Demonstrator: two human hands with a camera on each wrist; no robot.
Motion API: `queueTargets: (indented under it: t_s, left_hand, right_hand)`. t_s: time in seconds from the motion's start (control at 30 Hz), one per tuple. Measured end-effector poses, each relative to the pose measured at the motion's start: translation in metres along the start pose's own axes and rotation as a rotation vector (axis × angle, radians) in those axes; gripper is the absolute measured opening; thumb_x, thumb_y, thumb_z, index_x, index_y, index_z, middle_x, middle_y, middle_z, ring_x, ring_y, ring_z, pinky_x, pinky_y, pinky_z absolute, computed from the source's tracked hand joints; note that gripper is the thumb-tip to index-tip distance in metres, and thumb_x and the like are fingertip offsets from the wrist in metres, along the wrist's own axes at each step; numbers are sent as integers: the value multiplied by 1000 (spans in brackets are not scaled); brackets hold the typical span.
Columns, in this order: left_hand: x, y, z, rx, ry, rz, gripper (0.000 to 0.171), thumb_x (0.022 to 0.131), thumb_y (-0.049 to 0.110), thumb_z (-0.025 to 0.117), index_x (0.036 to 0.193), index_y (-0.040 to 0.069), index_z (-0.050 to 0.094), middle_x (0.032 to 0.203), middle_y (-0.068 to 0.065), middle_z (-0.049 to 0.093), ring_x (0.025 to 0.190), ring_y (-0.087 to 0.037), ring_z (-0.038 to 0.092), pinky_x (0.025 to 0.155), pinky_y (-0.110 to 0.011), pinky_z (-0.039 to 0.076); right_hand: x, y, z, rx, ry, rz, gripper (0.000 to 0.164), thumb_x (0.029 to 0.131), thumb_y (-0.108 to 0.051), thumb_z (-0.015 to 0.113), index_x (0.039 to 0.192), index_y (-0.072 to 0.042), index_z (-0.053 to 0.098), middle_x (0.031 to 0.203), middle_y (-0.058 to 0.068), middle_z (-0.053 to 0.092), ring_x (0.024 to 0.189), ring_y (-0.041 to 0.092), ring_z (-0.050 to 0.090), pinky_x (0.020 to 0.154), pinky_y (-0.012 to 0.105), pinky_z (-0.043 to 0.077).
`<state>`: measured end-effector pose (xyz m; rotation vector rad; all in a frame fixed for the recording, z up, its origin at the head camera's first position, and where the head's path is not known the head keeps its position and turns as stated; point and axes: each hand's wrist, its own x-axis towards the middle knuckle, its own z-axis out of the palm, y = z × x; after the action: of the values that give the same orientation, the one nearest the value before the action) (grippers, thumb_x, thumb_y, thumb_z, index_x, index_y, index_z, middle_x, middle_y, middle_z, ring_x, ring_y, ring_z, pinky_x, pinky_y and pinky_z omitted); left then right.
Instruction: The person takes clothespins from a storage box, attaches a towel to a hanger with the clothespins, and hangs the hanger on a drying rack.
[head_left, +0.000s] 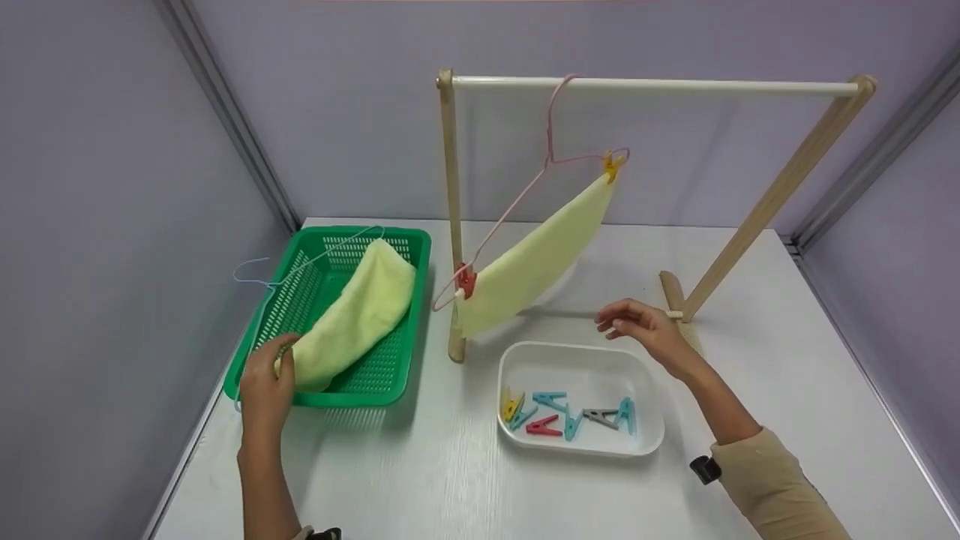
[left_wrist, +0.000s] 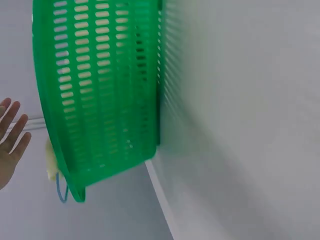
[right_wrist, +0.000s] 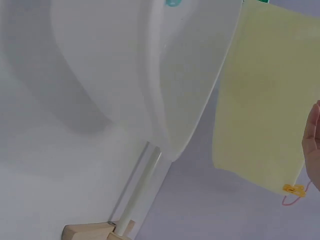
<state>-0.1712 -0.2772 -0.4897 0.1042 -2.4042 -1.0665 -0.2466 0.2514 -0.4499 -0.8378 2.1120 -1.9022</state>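
My left hand (head_left: 268, 379) is over the near left rim of the green basket (head_left: 409, 352), its fingertips right at the end of a folded yellow towel (head_left: 360, 307). In the left wrist view its fingers (left_wrist: 14, 135) look straight and spread. A light blue hanger (head_left: 259, 315) leans across the basket's left side. My right hand (head_left: 649, 334) hovers behind the white tub (head_left: 652, 420), fingers loosely bent and holding nothing. Left of it, a pale yellow cloth (head_left: 536, 262) hangs from a tilted pink hanger (head_left: 510, 206) by a red clothespin (head_left: 466, 280) and a yellow clothespin (head_left: 612, 166).
A drying rack with a white rod (head_left: 675, 86) and wooden legs (head_left: 780, 199) stands at the back of the white table (head_left: 450, 465). Several blue, red, grey and yellow clothespins (head_left: 544, 426) lie in the tub. Grey-white panels enclose the table behind and on both sides.
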Motion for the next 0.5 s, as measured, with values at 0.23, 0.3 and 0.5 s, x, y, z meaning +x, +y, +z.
queueTargets:
  t_s: [0.23, 0.3, 0.5]
  left_hand:
    - [9, -19, -9, 82, -9, 42, 20, 89, -9, 52, 101, 0, 65, 111, -17, 59, 110, -34, 47, 91, -51, 36]
    - [11, -24, -12, 104, -34, 32, 21, 88, -9, 52, 103, 0, 65, 117, -17, 57, 114, -35, 45, 93, -51, 35]
    - [15, -41, -19, 126, -133, -20, 25, 89, -8, 51, 111, 0, 61, 129, -19, 48, 123, -39, 37, 96, -55, 29]
  right_hand:
    - [-10, 7, 8, -67, -111, 49, 22, 96, 3, 42, 113, 14, 51, 109, 32, 51, 99, 29, 57, 82, 34, 48]
    - [-13, 8, 10, -97, -132, 58, 22, 96, 3, 43, 113, 13, 52, 108, 30, 52, 98, 31, 57, 82, 35, 48]
    - [-19, 11, 14, -145, -183, 98, 22, 96, 5, 42, 113, 11, 53, 108, 22, 56, 96, 38, 56, 80, 40, 48]
